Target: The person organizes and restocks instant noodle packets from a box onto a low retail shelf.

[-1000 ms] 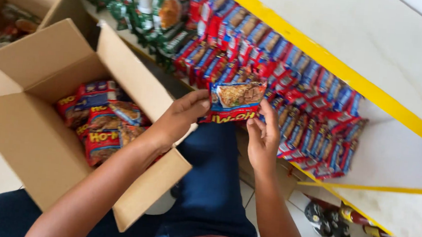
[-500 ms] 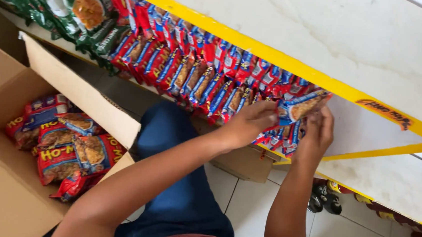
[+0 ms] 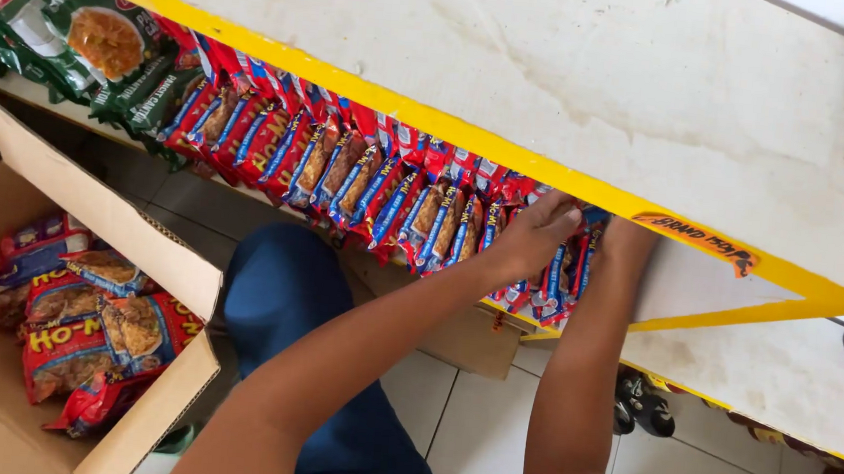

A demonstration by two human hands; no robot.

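Now we press the noodle packet [image 3: 551, 277] upright into the shelf [image 3: 593, 100] row's end, left hand [image 3: 534, 238] and right hand [image 3: 625, 241] both gripping it, edges aligned with neighbouring packets [image 3: 347, 166].

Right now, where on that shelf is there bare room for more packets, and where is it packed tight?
Free: the white shelf board right of both hands, up to the yellow edge strip. Crowded: the row of red noodle packets runs unbroken from the green packets to the left hand and right hand. The cardboard box is partly full.
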